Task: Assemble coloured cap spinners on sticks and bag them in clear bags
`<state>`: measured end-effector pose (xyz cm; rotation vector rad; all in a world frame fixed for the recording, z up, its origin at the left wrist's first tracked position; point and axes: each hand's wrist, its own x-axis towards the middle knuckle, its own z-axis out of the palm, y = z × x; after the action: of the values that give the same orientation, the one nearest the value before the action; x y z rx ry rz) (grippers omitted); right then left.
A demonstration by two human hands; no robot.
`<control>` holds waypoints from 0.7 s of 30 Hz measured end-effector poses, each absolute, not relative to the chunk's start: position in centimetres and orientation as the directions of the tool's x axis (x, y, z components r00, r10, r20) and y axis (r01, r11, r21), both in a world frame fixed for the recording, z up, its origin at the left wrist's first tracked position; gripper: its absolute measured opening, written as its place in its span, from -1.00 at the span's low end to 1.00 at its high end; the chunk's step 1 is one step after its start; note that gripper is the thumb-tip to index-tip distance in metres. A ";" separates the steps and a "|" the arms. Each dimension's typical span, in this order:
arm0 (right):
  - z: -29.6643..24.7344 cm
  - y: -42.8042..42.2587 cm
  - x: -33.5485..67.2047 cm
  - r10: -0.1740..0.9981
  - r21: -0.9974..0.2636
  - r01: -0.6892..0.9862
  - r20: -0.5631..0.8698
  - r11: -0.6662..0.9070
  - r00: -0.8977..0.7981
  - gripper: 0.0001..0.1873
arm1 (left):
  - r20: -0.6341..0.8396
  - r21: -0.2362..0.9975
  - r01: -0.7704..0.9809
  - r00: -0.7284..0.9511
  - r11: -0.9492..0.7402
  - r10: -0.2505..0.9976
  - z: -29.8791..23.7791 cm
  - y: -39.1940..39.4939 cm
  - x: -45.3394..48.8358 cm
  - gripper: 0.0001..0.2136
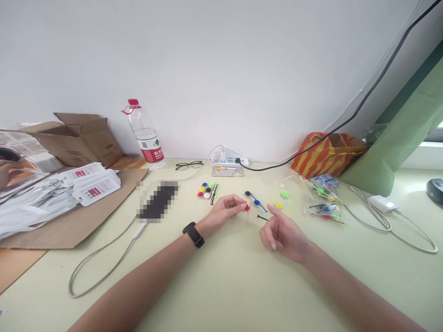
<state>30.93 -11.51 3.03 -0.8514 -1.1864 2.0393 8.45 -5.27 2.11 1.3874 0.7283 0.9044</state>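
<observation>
My left hand (225, 210), with a black watch on its wrist, rests on the pale green table (221, 276) and pinches a small red plastic piece (247, 208) between fingertips. My right hand (281, 234) hovers just to the right, loosely curled with the index finger stretched toward a thin black stick (262, 217); it holds nothing. A blue stick with black and blue round caps (255, 200) lies just beyond the red piece. A cluster of coloured caps and sticks (208, 190) sits farther left. A yellow cap (278, 205) and a green piece (284, 195) lie to the right.
Clear bags of coloured parts (325, 203) lie right, before a striped bag (327, 154). A phone (157, 201) with cable, glasses (188, 165), power strip (228, 162), water bottle (145, 133), cardboard boxes (79, 138) and white packets (51, 193) fill the left and back. Another person's hand shows at far left (5, 170).
</observation>
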 end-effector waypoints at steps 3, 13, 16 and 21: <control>3.4 -11.6 31.1 0.767 -0.885 -0.274 -0.132 -0.377 -0.628 -0.18 | 0.076 0.996 -0.078 0.497 -0.042 0.865 2.0 -5.2 8.4 -0.71; 3.3 -10.4 31.0 0.865 -0.925 -0.154 -0.253 -0.348 -0.433 -0.30 | 0.049 0.997 -0.075 0.526 -0.012 0.849 2.2 -5.3 8.3 -0.71; 3.3 -10.6 30.9 0.871 -0.933 -0.126 -0.259 -0.337 -0.417 -0.29 | 0.048 0.996 -0.089 0.521 -0.002 0.852 2.1 -5.2 8.3 -0.71; 3.1 -10.8 30.8 0.869 -0.928 -0.155 -0.245 -0.338 -0.429 -0.40 | 0.035 0.991 -0.129 0.530 0.039 0.847 1.7 -5.0 8.2 -0.70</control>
<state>30.81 -10.77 3.13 -1.0231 -1.1618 1.8458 8.20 -5.01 1.70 1.3238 0.6985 0.8500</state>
